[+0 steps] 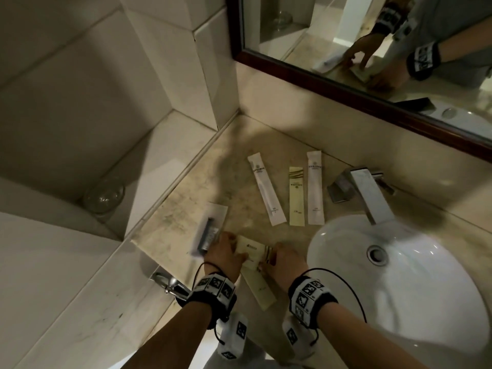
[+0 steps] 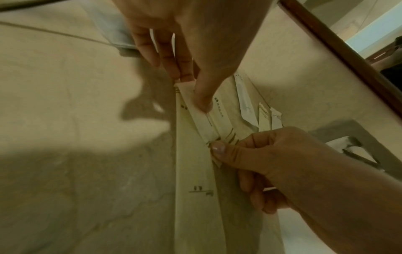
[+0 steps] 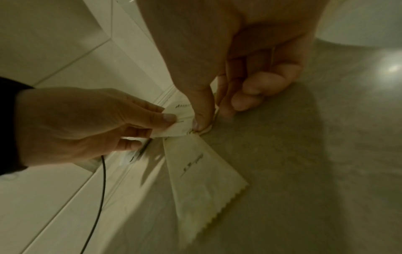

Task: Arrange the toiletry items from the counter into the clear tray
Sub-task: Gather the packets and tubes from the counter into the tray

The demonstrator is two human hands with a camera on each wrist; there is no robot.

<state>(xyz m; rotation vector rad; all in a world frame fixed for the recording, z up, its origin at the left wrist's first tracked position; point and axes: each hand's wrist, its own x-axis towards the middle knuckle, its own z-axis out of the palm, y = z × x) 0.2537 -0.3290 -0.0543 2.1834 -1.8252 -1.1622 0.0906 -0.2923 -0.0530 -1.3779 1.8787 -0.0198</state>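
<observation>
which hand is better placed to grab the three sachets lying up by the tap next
Right, probably. The three sachets lie on the counter nearer the tap and basin, on the right hand's side. The left hand sits farther off. Both hands pinch the cream packet now.

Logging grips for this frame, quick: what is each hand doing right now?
Left hand: fingers and thumb pinch one end of the cream sachet.
Right hand: thumb and fingers pinch the other end of that sachet.
</observation>
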